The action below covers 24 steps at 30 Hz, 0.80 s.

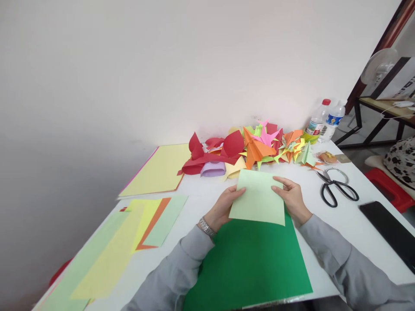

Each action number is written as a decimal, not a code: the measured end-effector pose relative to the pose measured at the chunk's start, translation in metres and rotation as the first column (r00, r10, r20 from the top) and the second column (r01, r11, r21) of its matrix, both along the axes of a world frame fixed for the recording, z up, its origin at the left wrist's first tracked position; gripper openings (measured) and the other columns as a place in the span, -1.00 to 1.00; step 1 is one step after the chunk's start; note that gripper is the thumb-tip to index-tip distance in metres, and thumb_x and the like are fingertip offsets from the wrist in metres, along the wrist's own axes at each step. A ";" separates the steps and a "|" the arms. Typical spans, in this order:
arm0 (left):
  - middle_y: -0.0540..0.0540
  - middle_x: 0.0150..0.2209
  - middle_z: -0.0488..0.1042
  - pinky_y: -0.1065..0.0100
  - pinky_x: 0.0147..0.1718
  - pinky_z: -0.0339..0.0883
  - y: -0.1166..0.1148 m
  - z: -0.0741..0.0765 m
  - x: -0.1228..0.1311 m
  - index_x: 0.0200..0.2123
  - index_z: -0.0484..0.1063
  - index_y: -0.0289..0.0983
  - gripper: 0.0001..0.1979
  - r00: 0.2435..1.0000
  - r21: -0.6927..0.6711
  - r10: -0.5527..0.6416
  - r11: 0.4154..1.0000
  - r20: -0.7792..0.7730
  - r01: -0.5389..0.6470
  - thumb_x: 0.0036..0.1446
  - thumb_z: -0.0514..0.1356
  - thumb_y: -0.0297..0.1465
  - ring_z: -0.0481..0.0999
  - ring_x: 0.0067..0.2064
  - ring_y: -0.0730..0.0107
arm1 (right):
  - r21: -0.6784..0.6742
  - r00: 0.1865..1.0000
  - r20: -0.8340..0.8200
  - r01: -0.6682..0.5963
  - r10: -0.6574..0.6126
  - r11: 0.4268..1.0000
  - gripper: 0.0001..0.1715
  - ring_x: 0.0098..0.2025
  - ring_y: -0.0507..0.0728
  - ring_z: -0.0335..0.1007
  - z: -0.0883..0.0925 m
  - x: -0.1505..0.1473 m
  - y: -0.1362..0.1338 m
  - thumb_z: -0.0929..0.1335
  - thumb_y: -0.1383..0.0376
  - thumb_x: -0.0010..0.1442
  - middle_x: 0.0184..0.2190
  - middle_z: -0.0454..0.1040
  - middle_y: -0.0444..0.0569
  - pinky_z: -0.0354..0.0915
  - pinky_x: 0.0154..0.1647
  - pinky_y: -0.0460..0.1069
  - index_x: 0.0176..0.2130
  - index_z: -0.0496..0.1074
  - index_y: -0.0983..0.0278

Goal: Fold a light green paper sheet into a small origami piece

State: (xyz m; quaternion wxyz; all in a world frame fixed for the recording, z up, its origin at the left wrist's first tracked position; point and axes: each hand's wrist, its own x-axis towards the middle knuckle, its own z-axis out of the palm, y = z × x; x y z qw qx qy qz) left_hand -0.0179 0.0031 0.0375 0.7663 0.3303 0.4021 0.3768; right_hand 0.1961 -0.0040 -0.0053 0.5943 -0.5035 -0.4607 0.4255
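A flat, pale green sheet of paper (257, 198), roughly square, is held up between both hands. My left hand (223, 205) grips its left edge with the thumb on top; a metal watch circles that wrist. My right hand (292, 198) pinches the right edge, thumb on the near face and the forefinger near the top corner. Below the sheet lies a large dark green sheet (256, 263) on the white table, partly covered by my left sleeve and the held paper.
Folded paper shapes (256, 147) are heaped along the wall. Coloured paper strips (106, 246) and a stack of yellow sheets (155, 168) lie left. Scissors (337, 190), a black phone-like slab (389, 233) and two bottles (319, 119) (333, 121) stand or lie right.
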 end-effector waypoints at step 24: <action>-0.20 0.13 0.37 0.03 0.06 0.29 -0.004 -0.044 -0.023 0.09 0.37 -0.22 -0.40 0.973 0.404 -0.012 0.909 -0.231 0.106 -0.09 0.35 -0.36 0.35 0.12 0.02 | 0.054 0.950 0.255 -0.201 0.181 0.978 -0.71 -0.20 0.14 0.38 0.000 0.007 0.004 0.36 0.12 0.14 -0.22 0.52 -0.04 0.28 -0.15 0.04 -0.19 0.57 0.17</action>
